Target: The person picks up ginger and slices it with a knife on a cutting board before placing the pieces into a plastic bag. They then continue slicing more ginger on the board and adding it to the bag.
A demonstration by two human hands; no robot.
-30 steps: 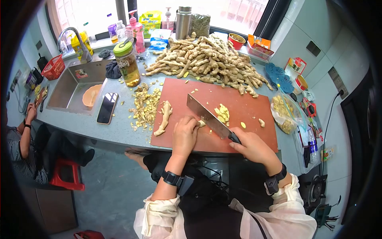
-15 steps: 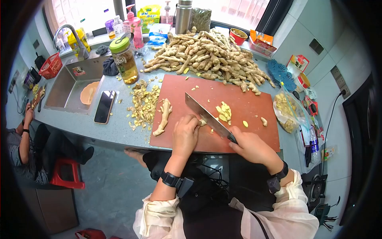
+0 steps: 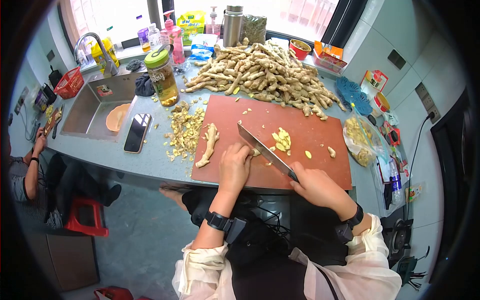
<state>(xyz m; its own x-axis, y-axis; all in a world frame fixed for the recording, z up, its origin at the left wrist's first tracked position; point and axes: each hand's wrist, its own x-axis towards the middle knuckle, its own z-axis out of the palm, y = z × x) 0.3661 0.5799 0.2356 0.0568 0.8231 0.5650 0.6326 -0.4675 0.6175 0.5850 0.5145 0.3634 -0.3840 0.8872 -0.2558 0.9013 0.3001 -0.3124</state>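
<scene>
My right hand (image 3: 314,184) is wrapped round the handle of a knife (image 3: 265,151), whose blade slants up and left over the red-brown cutting board (image 3: 310,131). Beside the blade, the bent fingers of my left hand (image 3: 235,165) press a small piece of ginger (image 3: 256,152) on the board; the fingers partly hide it. Sliced ginger (image 3: 281,139) lies right of the blade. At the board's left edge rests a whole ginger root (image 3: 208,145). A small ginger piece (image 3: 331,152) is near the right edge.
Behind the board is a big ginger pile (image 3: 270,72). Scraps (image 3: 185,125), a phone (image 3: 137,133), a green-lidded bottle (image 3: 162,80) and the sink (image 3: 95,107) are to the left. Bagged ginger (image 3: 357,137) stands right. Another person (image 3: 35,180) sits at far left.
The view has shifted slightly, so the counter things at left appear a little further right. My hands and the knife keep nearly the same places on the board.
</scene>
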